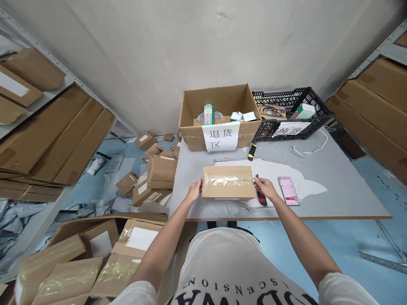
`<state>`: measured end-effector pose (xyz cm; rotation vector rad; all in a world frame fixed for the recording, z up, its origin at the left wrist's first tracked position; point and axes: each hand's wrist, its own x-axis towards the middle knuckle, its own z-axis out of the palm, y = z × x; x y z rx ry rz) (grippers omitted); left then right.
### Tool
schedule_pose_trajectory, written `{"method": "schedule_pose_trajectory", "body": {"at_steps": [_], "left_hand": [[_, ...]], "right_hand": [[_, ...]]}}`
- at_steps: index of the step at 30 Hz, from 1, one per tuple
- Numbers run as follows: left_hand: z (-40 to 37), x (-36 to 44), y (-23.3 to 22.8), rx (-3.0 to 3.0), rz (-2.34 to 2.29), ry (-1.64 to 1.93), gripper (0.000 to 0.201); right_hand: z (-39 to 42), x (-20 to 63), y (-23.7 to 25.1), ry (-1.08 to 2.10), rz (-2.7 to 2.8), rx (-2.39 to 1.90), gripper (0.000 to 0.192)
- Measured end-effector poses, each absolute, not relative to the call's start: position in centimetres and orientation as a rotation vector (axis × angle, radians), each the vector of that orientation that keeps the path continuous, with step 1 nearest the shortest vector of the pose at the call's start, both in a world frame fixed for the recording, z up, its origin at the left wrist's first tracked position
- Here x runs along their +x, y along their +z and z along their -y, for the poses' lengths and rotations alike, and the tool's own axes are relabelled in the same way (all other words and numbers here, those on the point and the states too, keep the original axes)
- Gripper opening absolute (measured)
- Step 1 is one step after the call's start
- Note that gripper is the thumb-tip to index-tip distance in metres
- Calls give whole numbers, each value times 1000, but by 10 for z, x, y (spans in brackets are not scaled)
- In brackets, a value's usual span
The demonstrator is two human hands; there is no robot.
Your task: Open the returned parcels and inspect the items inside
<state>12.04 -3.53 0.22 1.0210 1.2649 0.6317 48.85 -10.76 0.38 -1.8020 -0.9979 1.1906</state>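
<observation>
A brown cardboard box (228,191), sealed along its top with shiny clear tape, is in front of me at the near side of the grey table (343,186). My left hand (194,190) grips its left end, and my right hand (265,187) grips the right end. The far fingertips of both hands are partly hidden by the box. Beside my right hand lies a red and black utility knife (262,197). A phone with a pink screen (288,191) rests farther right. Behind the box is a yellow and black utility knife (252,152).
An open carton (190,139) with a paper sign and small green-white boxes stands at the table's back. Beside it is a black plastic crate (267,134). A white cable (313,150) lies near it. Parcels (162,171) pile up on the floor at left; a large box of parcels (68,277) stands nearer.
</observation>
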Motion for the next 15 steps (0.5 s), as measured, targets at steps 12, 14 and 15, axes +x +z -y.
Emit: {"method": "schedule_pose_trajectory", "body": {"at_steps": [12, 14, 15], "left_hand": [[93, 108, -49, 1429, -1144, 673, 43], [93, 113, -49, 1438, -1191, 687, 40], [92, 115, -48, 1445, -1207, 687, 39]], "right_hand": [[176, 453, -60, 1033, 1347, -1725, 49], [175, 446, -59, 1009, 1347, -1770, 35], [174, 444, -56, 997, 1344, -1788, 32]]}}
